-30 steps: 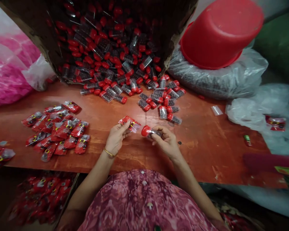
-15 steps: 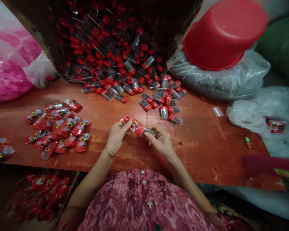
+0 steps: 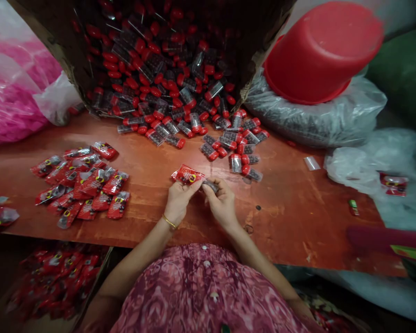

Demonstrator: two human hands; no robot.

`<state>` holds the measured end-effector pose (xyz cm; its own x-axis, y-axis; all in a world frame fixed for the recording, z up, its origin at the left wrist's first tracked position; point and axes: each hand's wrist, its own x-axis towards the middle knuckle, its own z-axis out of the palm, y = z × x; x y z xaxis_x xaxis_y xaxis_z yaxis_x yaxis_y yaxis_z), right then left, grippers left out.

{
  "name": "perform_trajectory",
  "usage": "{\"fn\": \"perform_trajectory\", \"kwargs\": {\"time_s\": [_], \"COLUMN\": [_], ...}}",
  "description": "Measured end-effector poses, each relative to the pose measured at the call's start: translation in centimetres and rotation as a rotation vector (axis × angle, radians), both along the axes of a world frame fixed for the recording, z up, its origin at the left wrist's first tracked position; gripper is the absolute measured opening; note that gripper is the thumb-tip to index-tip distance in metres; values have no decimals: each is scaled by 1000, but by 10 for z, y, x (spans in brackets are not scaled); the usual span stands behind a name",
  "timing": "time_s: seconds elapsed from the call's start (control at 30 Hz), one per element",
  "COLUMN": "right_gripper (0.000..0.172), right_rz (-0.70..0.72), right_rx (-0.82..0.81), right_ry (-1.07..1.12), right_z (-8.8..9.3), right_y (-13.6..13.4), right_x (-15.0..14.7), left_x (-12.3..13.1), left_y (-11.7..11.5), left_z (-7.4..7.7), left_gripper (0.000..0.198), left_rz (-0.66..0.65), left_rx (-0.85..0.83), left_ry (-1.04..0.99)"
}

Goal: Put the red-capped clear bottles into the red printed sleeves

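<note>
My left hand (image 3: 179,200) pinches a red printed packet (image 3: 186,174) just above the table's front part. Touching it from the right, my right hand (image 3: 221,202) holds a clear tube with dark contents (image 3: 211,185); its end at the packet's opening is hidden by my fingertips. Beyond my hands, red-capped tubes (image 3: 235,163) lie loose on the table (image 3: 280,185). A pile of red packets (image 3: 93,182) lies to the left.
A large open box (image 3: 60,51) at the back spills red-capped tubes. A red bucket (image 3: 324,51) rests upside down on a plastic sack (image 3: 308,125) at the back right. A pink-filled bag (image 3: 14,101) stands at the left; packets (image 3: 62,282) lie below the table edge.
My hands have come closer together. The tube's red cap, visible before, is now out of sight at the packet. My right hand has moved slightly left.
</note>
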<state>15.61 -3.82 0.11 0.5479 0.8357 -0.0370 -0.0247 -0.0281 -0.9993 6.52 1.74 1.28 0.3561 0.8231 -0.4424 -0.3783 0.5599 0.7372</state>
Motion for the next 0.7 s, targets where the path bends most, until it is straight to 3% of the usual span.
{"fn": "perform_trajectory", "kwargs": {"time_s": [0.13,0.4,0.53,0.7], "right_gripper": [23,21,20,21], "right_rz": [183,49,6,44], "right_rx": [-68,41,44,57], "right_ry": [93,92,74,131], "right_z": [1,5,1,0], "right_y": [3,7,4,4], "right_x": [-2,-14,-16,-10], "left_x": [-2,4,4,-2], "left_y": [7,1,-4,6], "left_z": [0,6,3,4], "left_gripper": [28,30,31,31], "left_rz": [84,59,61,-119], "left_rx": [30,-114,-96,-102], "left_ry": [32,-168,-143,-96]}}
